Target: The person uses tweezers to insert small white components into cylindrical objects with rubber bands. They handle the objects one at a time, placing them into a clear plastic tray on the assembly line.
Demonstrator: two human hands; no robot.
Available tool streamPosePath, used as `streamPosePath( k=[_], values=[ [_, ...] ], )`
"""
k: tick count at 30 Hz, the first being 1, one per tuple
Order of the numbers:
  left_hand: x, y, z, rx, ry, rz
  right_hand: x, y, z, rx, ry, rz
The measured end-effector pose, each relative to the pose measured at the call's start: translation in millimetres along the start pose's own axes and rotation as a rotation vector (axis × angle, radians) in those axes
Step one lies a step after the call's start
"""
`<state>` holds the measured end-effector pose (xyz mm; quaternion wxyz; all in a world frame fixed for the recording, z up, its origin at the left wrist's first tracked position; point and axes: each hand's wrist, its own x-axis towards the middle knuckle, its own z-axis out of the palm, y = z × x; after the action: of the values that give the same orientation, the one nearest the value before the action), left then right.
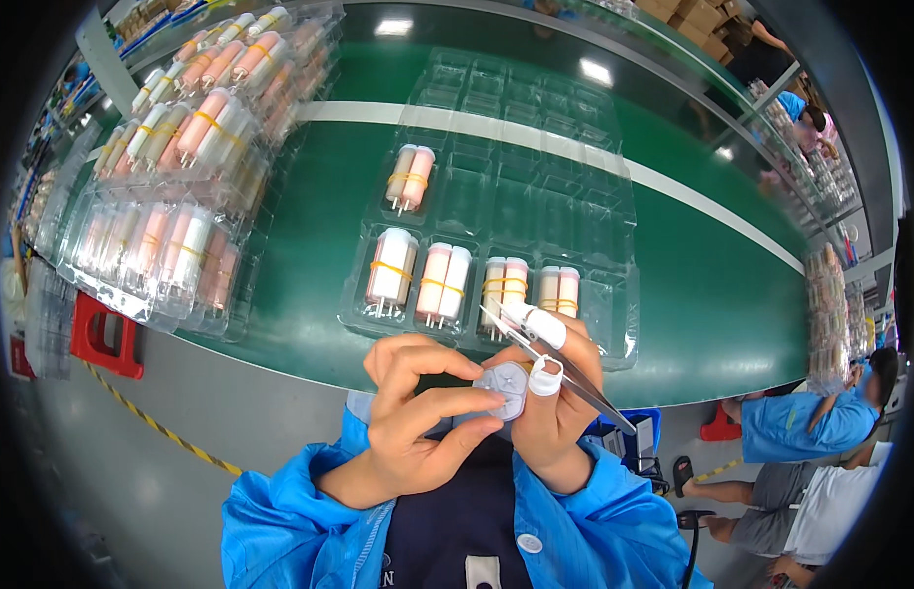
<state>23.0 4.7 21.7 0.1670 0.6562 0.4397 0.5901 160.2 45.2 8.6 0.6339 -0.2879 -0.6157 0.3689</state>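
Observation:
Close to my body, my left hand (pixel 423 412) has its fingertips curled against a round greyish-white piece (pixel 502 390) with a segmented end face. My right hand (pixel 565 393) supports that piece from the other side, white covers on two of its fingers. Metal tweezers (pixel 587 385) lie across the same hand, gripped in its fingers, tips pointing up and left. Just beyond the hands is a clear plastic tray (pixel 609 294). Its near row holds bundles of pale and pink cylinders (pixel 442 285) bound with yellow rubber bands, some with white prongs; one more bundle (pixel 409 179) sits farther back.
Clear trays full of similar cylinders (pixel 153 240) are stacked high on the left of the green table (pixel 310 236). A red stool (pixel 106 336) stands below the table's left edge. At the right, people in blue (pixel 806 424) and white clothing are beside more stacked trays (pixel 827 314).

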Motion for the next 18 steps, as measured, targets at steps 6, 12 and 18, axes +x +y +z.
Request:
streamPosePath(
  k=[6,12,18],
  values=[
    [7,4,-7,0.116,-0.031,0.065,-1,1,-1,0.003,-0.003,0.026],
    [8,-3,-12,0.125,-0.087,0.126,0,0,0,-0.005,-0.008,0.051],
    [6,-1,-13,0.113,-0.048,0.071,0,-2,-1,-0.024,-0.037,0.061]
  ],
)
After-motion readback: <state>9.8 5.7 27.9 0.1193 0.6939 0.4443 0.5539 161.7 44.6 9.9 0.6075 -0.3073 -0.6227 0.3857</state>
